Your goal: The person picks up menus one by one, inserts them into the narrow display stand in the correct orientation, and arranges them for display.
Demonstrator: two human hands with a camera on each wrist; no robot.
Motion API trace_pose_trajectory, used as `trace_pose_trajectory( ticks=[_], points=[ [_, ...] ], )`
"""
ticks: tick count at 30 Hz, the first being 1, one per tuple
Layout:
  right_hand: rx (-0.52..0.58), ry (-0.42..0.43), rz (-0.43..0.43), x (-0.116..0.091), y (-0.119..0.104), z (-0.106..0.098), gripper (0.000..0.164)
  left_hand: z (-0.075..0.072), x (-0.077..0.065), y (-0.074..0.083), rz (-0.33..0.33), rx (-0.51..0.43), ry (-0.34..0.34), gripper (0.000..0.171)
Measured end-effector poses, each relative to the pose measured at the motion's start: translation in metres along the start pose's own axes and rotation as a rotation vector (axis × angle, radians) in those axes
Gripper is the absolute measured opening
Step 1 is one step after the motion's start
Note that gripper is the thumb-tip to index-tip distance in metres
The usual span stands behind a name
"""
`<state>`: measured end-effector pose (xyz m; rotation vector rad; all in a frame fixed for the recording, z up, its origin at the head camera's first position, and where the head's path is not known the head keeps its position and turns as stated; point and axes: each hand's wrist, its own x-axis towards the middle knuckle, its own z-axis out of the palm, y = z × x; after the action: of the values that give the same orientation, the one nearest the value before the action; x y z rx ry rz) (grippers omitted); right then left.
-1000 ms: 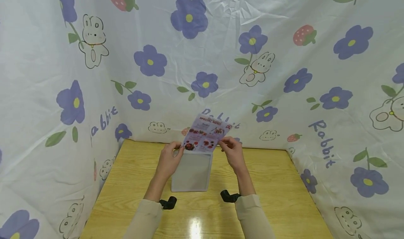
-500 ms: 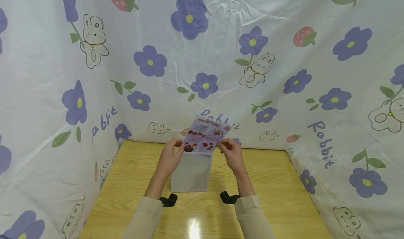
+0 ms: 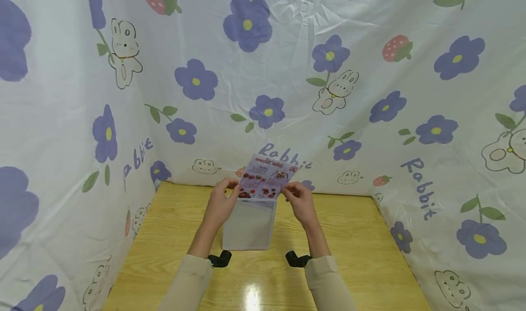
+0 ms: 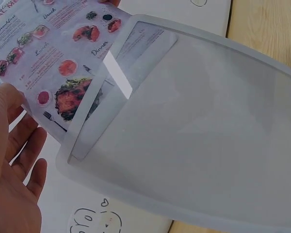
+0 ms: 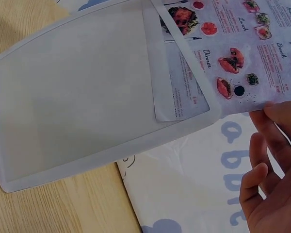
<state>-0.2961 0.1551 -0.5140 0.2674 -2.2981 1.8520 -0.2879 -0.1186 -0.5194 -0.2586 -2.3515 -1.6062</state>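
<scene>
A printed menu sheet (image 3: 267,176) stands tilted between both hands, its lower edge inside the far end of a clear, white-rimmed sign holder (image 3: 249,224). My left hand (image 3: 222,203) pinches the sheet's left edge between thumb and fingers. On the opposite edge, my right hand (image 3: 301,202) pinches it the same way. Through the clear face of the holder (image 4: 194,121) in the left wrist view, a slanted strip of the sheet's bottom shows. The right wrist view has the menu (image 5: 233,58) passing under the white rim, one lower corner further in than the other.
The holder is above a wooden table (image 3: 349,238). A white cloth (image 3: 287,96) printed with purple flowers, rabbits and strawberries hangs behind and on both sides. Black wrist cameras (image 3: 297,259) sit at both cuffs.
The menu has slid down toward me, deeper into the holder, so more of its lower end shows behind the clear face. Both hands keep their pinch on its edges.
</scene>
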Motion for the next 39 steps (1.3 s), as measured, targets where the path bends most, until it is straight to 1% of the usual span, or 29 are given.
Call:
trace_pose_trajectory(
  ticks=[6,10,15,18,24,29,34,39],
  points=[
    [-0.022,-0.002,-0.003,-0.002,0.002,-0.001,0.014,-0.002,-0.001,0.002,0.019,-0.001,0.002,0.013],
    [-0.012,-0.006,-0.002,-0.003,0.002,0.001,0.012,-0.002,-0.003,0.0,0.027,0.0,-0.003,0.011],
    [-0.007,-0.024,0.011,-0.005,0.003,0.003,0.012,-0.004,-0.007,-0.006,0.008,-0.004,-0.001,0.01],
    [-0.007,-0.038,0.016,-0.006,0.003,0.004,0.015,-0.006,-0.01,-0.008,-0.007,0.008,-0.001,0.011],
    [0.001,-0.056,0.014,-0.004,-0.001,0.004,0.026,-0.008,-0.013,-0.011,0.004,0.043,-0.003,0.012],
    [0.029,-0.037,-0.003,-0.002,-0.008,0.005,0.024,-0.008,-0.016,-0.012,0.015,0.053,-0.013,0.011],
    [0.025,-0.012,-0.013,-0.001,-0.009,0.007,0.02,-0.008,-0.017,-0.014,0.029,0.069,0.001,0.011],
    [0.03,-0.02,-0.026,-0.004,-0.008,0.008,0.019,-0.01,-0.017,-0.013,0.03,0.085,0.011,0.011]
  ],
)
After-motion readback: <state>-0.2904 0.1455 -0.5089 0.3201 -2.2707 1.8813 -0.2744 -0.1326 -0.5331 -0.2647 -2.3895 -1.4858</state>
